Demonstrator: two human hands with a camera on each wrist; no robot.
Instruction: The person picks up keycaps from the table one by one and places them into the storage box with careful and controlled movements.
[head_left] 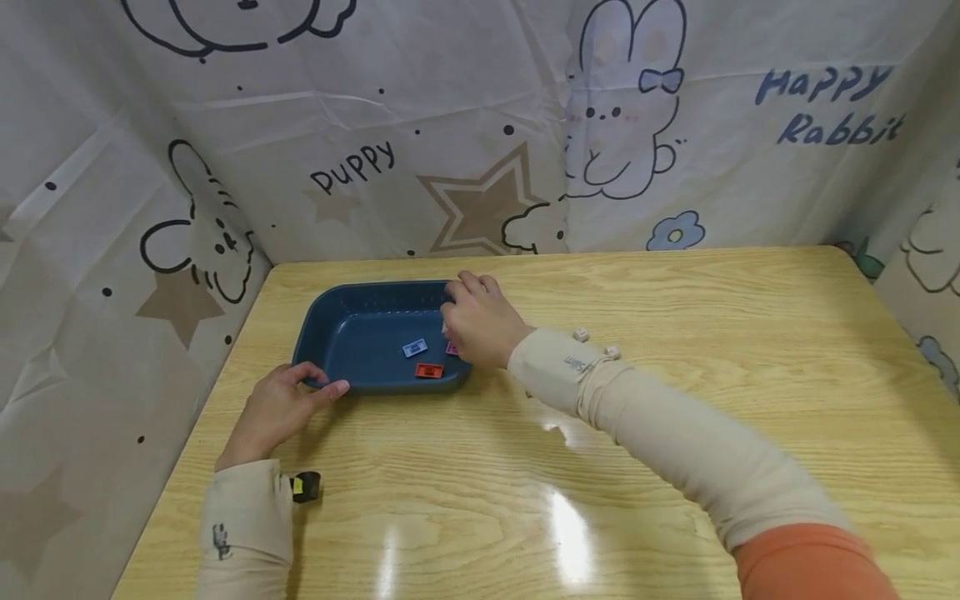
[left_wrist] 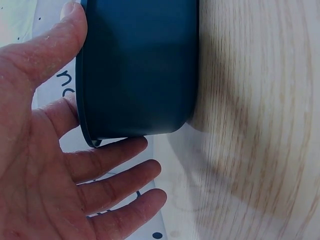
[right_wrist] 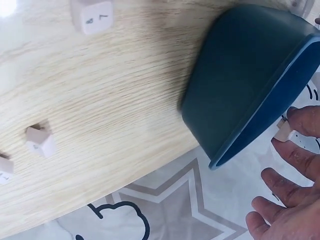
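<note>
Right hand (head_left: 480, 321): thumb and forefinger closed narrowly on a small pale block (right_wrist: 284, 131), the other fingers apart from it. The hand stands over the right end of a blue tray (head_left: 367, 337); in the right wrist view the block is above the opening, clear of the rim.

Left hand (head_left: 281, 412): thumb and forefinger on the rim at the tray's near left corner, the remaining fingers spread by the outer wall. The hold appears to be a steadying one.

Inside the tray, toward its right side, lie a blue tile (head_left: 415, 347), a red tile (head_left: 429, 371) and, partly covered by the right hand, a pink tile (head_left: 452, 349). The tray sits flat at the far left of the table (head_left: 735, 333).

Outward to the right, loose white cubes (head_left: 581, 334) lie on the table; the right wrist view shows three, dark characters legible on one.

Step in hand, as judged: delivery of the pinched block into the tray. The next move would call for lowering it inside the wall, parting thumb and forefinger, and withdrawing without striking the rim, the left hand holding firm.
</note>
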